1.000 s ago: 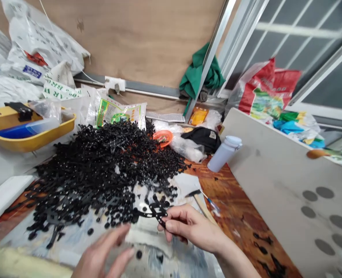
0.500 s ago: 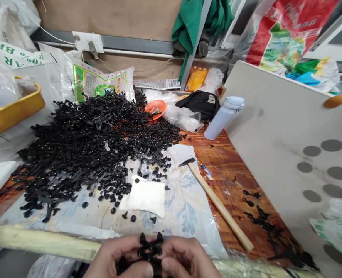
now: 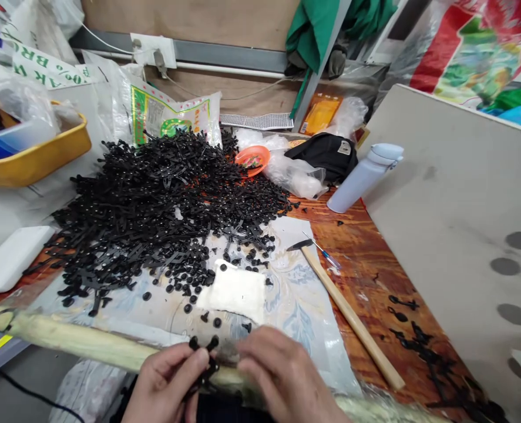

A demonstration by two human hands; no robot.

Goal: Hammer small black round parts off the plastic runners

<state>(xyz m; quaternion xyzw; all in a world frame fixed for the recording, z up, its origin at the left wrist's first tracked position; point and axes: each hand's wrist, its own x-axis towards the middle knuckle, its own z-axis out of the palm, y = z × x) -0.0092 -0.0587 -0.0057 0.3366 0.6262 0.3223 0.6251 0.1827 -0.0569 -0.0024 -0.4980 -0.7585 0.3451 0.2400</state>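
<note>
Near the bottom edge, my left hand [image 3: 172,379] pinches several small black plastic parts [image 3: 208,367] between thumb and fingers, their round knobs pointing up. Just right of them is my right hand [image 3: 282,373], blurred by motion, its fingers bent and not touching the held parts; whether anything is between its fingertips cannot be made out. A large pile of similar black parts [image 3: 154,194] covers the back left of the table. A white cloth pad [image 3: 238,292] lies in front of my hands, with loose black pieces around it.
A wooden-handled hammer [image 3: 352,317] and a small screwdriver [image 3: 324,251] lie right of the pad. Farther back stand a pale blue bottle [image 3: 363,179] and an orange dish [image 3: 252,160]. A grey panel [image 3: 463,170] borders the right side; a yellow bin [image 3: 35,158] is at left.
My right hand has come away from the black parts to the right. My left hand still holds them, now lower left of the pad. The camera view has shifted left.
</note>
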